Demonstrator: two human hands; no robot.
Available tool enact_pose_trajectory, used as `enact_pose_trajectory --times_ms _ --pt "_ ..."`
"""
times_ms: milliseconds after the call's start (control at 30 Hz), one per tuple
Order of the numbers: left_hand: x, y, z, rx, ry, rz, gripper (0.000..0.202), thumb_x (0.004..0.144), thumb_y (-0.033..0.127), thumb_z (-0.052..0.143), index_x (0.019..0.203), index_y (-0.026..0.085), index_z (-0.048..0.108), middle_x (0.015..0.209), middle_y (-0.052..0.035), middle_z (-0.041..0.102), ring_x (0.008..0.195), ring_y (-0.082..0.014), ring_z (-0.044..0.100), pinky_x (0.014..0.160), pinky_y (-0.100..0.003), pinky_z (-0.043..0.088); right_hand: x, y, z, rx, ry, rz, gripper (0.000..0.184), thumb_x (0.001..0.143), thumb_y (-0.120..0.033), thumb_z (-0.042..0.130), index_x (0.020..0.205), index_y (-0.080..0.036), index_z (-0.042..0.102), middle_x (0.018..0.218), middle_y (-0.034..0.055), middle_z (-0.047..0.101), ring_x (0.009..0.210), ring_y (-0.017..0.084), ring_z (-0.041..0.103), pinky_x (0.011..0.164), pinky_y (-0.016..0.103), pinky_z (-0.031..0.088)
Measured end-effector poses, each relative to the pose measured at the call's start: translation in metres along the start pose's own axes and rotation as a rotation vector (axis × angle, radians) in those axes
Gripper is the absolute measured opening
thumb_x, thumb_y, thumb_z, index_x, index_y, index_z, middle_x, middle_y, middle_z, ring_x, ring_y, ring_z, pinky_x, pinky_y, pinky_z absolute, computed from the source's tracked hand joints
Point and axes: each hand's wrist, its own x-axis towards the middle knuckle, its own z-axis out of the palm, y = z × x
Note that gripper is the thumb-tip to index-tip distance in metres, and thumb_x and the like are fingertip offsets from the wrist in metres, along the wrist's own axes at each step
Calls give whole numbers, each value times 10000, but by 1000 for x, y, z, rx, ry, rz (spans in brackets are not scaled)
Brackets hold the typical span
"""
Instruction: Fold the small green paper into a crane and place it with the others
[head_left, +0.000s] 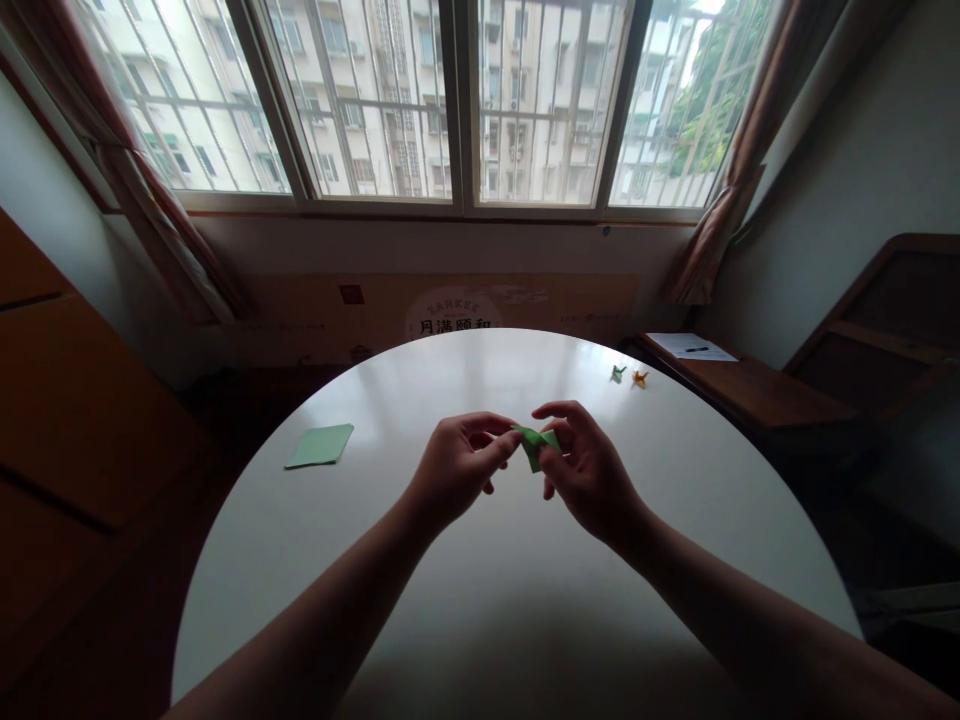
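A small piece of folded green origami paper [533,441] is held above the middle of the white table, between my two hands. My left hand [466,455] pinches its left corner between thumb and forefinger. On the other side, my right hand [585,462] grips the right part with the thumb in front, its forefinger raised a little above the paper. The fingers cover parts of the folds, so the full shape cannot be made out.
A stack of light green paper [320,446] lies on the white round table [525,620] at the left. Two small folded paper figures, one green [618,374] and one orange [640,379], sit at the far right. Beyond the edge, a wooden chair [720,385] carries a paper sheet [686,346] and pen.
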Motion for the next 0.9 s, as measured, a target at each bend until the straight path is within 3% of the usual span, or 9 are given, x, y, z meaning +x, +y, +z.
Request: enact_pose_trajectory --times_ms 567,900 --pt "1 2 0 -11 40 -57 259 783 320 696 901 96 752 648 -49 645 582 -142 569 369 -177 441 1 -3 -3 -338 43 -162 321 838 -119 556 1135 -238 584 708 -37 576 609 130 554 535 235 481" --pt "1 3 -2 -46 79 -55 264 787 367 700 821 107 725 614 -29 617 547 -129 554 371 -182 446 0 -5 -2 -138 24 -54 264 831 -156 567 1083 -230 551 671 -51 539 547 119 494 433 209 447"
